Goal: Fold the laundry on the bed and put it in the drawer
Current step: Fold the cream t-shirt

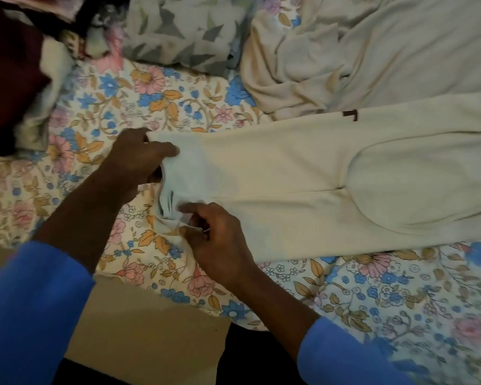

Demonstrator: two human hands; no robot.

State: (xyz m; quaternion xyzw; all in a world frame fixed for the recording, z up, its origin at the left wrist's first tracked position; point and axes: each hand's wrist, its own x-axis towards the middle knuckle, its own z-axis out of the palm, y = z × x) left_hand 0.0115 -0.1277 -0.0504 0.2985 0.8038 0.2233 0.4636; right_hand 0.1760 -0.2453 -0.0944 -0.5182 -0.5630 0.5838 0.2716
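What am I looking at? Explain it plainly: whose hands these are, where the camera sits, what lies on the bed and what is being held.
There is no machine here, only a person folding laundry with bare hands. The single picture comes from a camera worn on the person's head, looking forward and down, so the arms in blue sleeves reach in from the bottom.

The surface is a bed with a floral bedsheet. A long cream garment lies flat across it. The left hand grips the upper corner of its near end, and the right hand pinches the lower corner.

Further back lie a crumpled beige cloth, a grey leaf-patterned cloth and, at the far left, a dark maroon cloth. No drawer is in view.
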